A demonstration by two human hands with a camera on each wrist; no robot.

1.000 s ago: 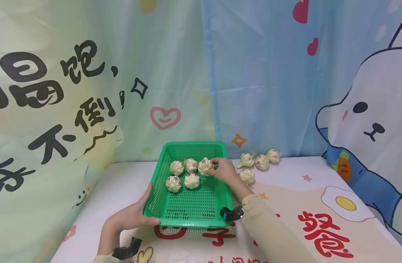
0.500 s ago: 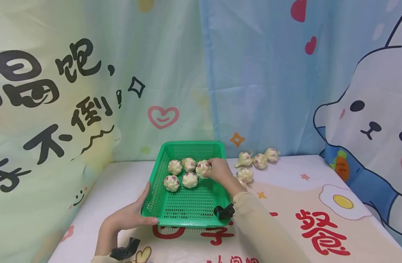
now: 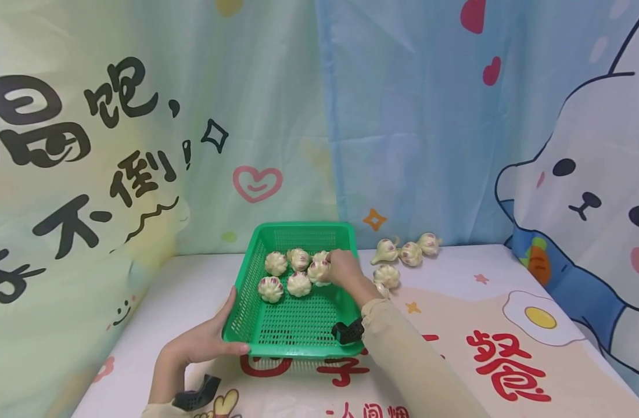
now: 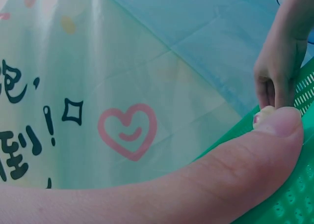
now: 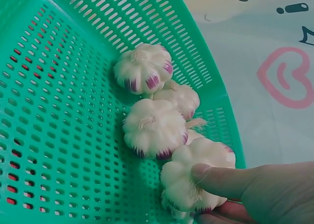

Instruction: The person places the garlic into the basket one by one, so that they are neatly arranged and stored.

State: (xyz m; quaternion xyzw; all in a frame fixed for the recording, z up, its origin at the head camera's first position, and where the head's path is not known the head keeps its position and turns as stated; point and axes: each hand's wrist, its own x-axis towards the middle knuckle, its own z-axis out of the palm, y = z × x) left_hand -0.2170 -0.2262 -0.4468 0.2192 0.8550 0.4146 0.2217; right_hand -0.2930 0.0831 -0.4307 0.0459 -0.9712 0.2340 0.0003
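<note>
In the head view, a green plastic basket [image 3: 285, 351] with perforated walls contains several white garlic bulbs [image 3: 270, 289] with purple streaks, clustered toward its far half. My right hand [image 3: 344, 270] reaches inside and pinches a garlic bulb [image 5: 201, 172] between thumb and fingers. That bulb overlaps others beside and behind it in the right wrist view. My left hand [image 3: 204, 342] holds the basket's near left corner, fingers along the left side and thumb [image 4: 250, 160] at the rim. In the left wrist view, the thumb partly covers the garlic below the right hand.
More garlic bulbs [image 3: 410, 253] lie on the table right of the basket, one partly behind the right forearm. A printed cloth [image 3: 508, 371] covers the table. A curtain [image 3: 413, 145] with cartoon prints hangs right behind the basket.
My right hand has moved slightly left and toward me with its garlic bulb, so another bulb shows behind it. The left hand keeps its hold on the basket. The head view has shifted slightly.
</note>
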